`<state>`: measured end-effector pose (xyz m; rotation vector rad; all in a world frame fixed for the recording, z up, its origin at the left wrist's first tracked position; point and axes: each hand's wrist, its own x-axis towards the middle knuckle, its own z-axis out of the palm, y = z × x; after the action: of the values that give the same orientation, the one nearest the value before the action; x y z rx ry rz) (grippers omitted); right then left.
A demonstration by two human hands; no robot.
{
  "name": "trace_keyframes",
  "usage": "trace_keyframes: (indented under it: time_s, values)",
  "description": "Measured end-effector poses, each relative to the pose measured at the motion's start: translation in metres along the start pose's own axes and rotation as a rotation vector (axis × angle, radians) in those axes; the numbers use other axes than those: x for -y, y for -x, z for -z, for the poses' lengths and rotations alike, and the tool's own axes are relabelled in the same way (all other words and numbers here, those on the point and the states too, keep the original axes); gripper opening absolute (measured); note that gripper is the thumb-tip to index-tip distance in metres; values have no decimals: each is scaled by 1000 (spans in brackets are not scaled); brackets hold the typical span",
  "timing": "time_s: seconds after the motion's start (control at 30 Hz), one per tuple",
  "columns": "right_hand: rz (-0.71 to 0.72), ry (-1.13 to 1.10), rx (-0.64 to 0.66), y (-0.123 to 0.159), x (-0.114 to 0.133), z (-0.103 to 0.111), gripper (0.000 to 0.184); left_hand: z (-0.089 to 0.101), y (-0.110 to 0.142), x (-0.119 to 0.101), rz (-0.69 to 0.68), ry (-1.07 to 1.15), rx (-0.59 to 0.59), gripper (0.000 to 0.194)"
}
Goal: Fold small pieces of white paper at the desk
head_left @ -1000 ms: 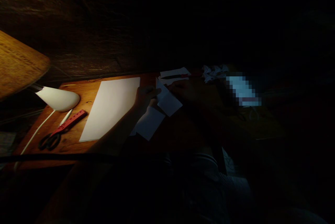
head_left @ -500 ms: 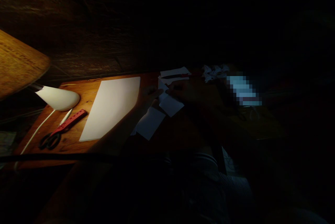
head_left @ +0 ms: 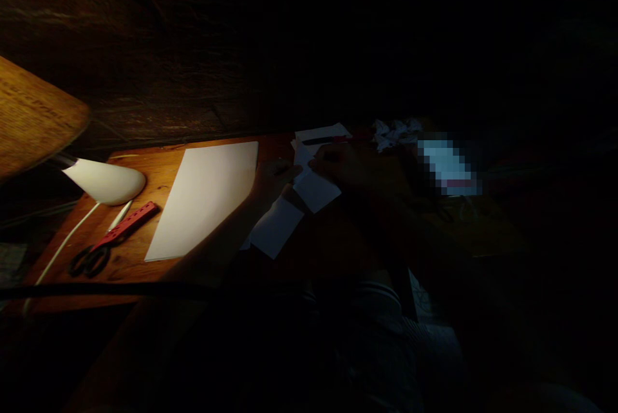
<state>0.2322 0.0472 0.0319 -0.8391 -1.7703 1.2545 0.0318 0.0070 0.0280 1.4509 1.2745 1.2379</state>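
At the far left, a brown panel (head_left: pixel 41 117) with printed letters enters the view; below it stands a white lamp base (head_left: pixel 109 183), and a white cord (head_left: pixel 67 242) goes down from it; near this base, scissors (head_left: pixel 96 261) with black handles lie on the wooden table (head_left: pixel 125 268), their blade side covered by a red part with dark marks; a slender white thing (head_left: pixel 120 215) is just beside, partly hidden.

Next is a large white sheet (head_left: pixel 203 201), lying flat, its lower right side covered by the left forearm; the left hand (head_left: pixel 273 178) pinches the left side of a small paper piece (head_left: pixel 316 193), which is between the two hands, in front of the body; under this hand, another paper piece (head_left: pixel 277 228) lies near; the right hand (head_left: pixel 335 165) holds the same small piece at its upper right side, though its fingers are dark.

Behind the hands there are paper slips (head_left: pixel 321 132), with a dark blade (head_left: pixel 316 141) across them; further right, crumpled white paper (head_left: pixel 396 136), then a bright pixelated rectangle (head_left: pixel 447 165).
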Motion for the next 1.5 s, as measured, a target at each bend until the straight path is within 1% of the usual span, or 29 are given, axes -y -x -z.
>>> trace_keyframes:
  time_s: [0.17,0.3,0.4,0.57,0.73,1.0,1.13,1.23,1.33,1.4,1.5]
  values:
    - [-23,-7,-56,-2,-2,3,43,2,0,0,3,-21,52,36]
    - [-7,-5,-91,-4,-4,6,41,2,-1,1,-6,-68,48,30]
    - [-16,-24,-90,-4,-5,6,39,2,-1,1,-39,-60,35,27]
    - [-5,-48,-91,-4,-6,6,33,1,0,0,-28,-55,39,24]
    - [10,-42,-66,-6,-7,7,35,1,-1,2,-42,-99,26,24]
    - [5,-83,-107,-4,-6,6,34,4,-4,10,-44,-132,50,28]
    - [-12,-92,-113,-4,-6,5,34,5,-5,12,-21,-136,48,24]
    - [-24,-99,-112,-5,-6,5,33,5,-5,12,-13,-122,50,26]
    - [-6,-63,-105,-5,-7,6,34,4,-5,11,-5,-87,74,29]
    - [-10,-21,-65,-4,-7,7,34,4,-3,8,6,-45,76,29]
    - [-45,19,12,-3,-7,5,35,3,-1,2,17,10,40,30]
